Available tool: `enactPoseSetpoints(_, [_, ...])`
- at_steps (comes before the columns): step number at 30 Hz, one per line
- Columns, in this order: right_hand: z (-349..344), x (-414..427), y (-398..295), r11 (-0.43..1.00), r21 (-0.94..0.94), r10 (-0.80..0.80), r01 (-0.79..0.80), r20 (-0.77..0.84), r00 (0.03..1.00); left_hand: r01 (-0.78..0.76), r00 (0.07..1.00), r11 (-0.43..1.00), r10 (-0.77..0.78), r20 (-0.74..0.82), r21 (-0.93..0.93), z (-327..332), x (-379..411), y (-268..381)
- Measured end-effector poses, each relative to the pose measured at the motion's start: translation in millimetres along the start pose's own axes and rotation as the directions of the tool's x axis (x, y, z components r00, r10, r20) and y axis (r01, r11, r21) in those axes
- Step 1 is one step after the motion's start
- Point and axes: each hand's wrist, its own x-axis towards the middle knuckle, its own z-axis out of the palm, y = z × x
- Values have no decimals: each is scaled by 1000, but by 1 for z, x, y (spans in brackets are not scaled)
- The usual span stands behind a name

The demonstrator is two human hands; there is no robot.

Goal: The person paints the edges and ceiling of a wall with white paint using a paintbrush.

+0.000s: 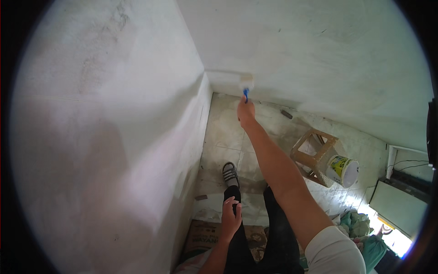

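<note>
My right hand [245, 112] is stretched far forward, gripping the blue handle of a paintbrush [246, 89]. The brush's broad pale head is blurred and appears to meet the lower part of the white wall [291, 44], close to the corner. Over my left thigh hangs my left hand [232, 215], holding nothing, its thumb apart from loosely bent fingers. To the right of my right arm, a white paint bucket [349, 174] with a yellow-green label sits on a brown plastic stool [321, 154]; what is inside looks whitish.
A second wall [102, 137] rises close on my left. Dark small blocks lie on the tiled floor [224, 130], one block [286, 114] by the far wall and another block [201, 197] at left. Flattened cardboard [202, 233] is underfoot. Green bags [374, 250] are piled at lower right.
</note>
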Motion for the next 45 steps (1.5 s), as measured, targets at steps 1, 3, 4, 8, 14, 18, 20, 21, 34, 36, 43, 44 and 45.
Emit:
enactPoseSetpoints(1, [-8, -1, -2, 1000, 4, -4, 4, -6, 1000, -5, 1000, 1000, 5, -30, 2, 2, 1, 3])
enactPoseSetpoints(3, [-29, -9, -19, 832, 372, 250, -412, 413, 876, 48, 998, 998, -49, -25, -44, 14, -1, 14])
enactPoseSetpoints(4, [-32, -25, -41, 902, 363, 77, -233, 396, 915, 32, 999, 999, -33, -17, -30, 20, -2, 19])
enactPoseSetpoints(8, [-81, -129, -138, 869, 327, -482, 373, 381, 789, -24, 999, 1000, 25, 45, -14, 38, -12, 42])
enactPoseSetpoints(14, [-252, -216, -85, 968, 197, -239, 153, 559, 794, -103, 986, 992, 111, 123, -68, 56, -25, 99])
enactPoseSetpoints(18, [-382, -291, -25, 964, 259, -93, -66, 557, 825, -86, 985, 991, 100, 139, -100, 44, -41, 144])
enactPoseSetpoints(20, [-435, -319, 8, 949, 306, -108, -77, 543, 833, -187, 973, 980, 195, 120, -74, 34, -47, 165])
enactPoseSetpoints(21, [-459, -333, 18, 960, 278, -134, -18, 518, 845, -248, 960, 967, 253, 122, -53, 29, -54, 177])
enactPoseSetpoints(34, [-623, -420, 38, 889, 176, -422, 424, -51, 905, -766, 642, 594, 697, 320, 244, 0, -80, 383])
enactPoseSetpoints(36, [-634, -440, 29, 853, 324, -337, 409, -256, 906, -845, 526, 412, 754, 394, 340, 14, -76, 408])
enactPoseSetpoints(43, [-657, -476, 84, 689, 641, 134, 338, -571, 810, -943, 330, 218, 711, 620, 252, 80, -71, 421])
enactPoseSetpoints(44, [-662, -480, 89, 687, 646, 179, 332, -593, 785, -949, 314, 217, 702, 639, 228, 91, -70, 416])
enactPoseSetpoints(45, [-671, -480, 98, 690, 647, 205, 325, -605, 769, -953, 302, 217, 681, 667, 210, 103, -68, 410])
